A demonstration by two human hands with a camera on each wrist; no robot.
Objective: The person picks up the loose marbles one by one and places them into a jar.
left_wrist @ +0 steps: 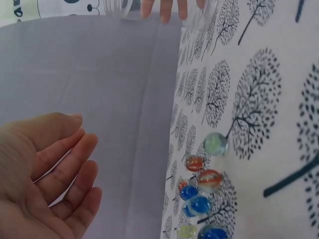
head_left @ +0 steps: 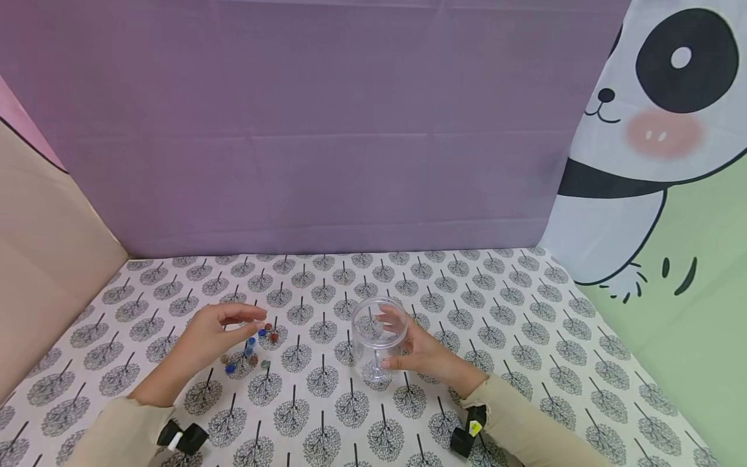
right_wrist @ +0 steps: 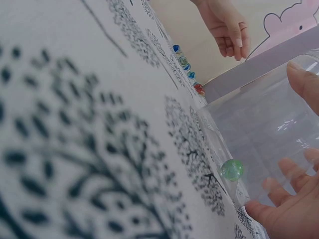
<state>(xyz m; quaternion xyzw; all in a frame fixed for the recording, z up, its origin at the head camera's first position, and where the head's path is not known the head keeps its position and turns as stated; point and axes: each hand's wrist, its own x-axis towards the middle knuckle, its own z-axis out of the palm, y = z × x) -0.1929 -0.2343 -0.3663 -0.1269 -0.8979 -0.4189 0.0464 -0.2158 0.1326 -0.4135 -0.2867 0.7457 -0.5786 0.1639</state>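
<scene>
L hand point(head_left: 218, 334): fingers loose, nothing seen held | marbles point(head_left: 249, 351) just by its fingertips | R hand point(head_left: 428, 357) grips clr jar point(head_left: 360, 353), grn marble point(right_wrist: 232, 170) inside | risk, I'd say: clumsy L pinch scatters marbles; R jerk tips jar

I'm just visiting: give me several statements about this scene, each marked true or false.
1. The right hand grips the clear jar. True.
2. The left hand is nearer to the marble cluster than to the jar. True.
3. The marble cluster is all one colour. False: blue, reddish and greenish ones show.
4. In the head view, the marble cluster lies right of the jar. False: it lies left.
5. The tablecloth bears a tree print. True.
</scene>
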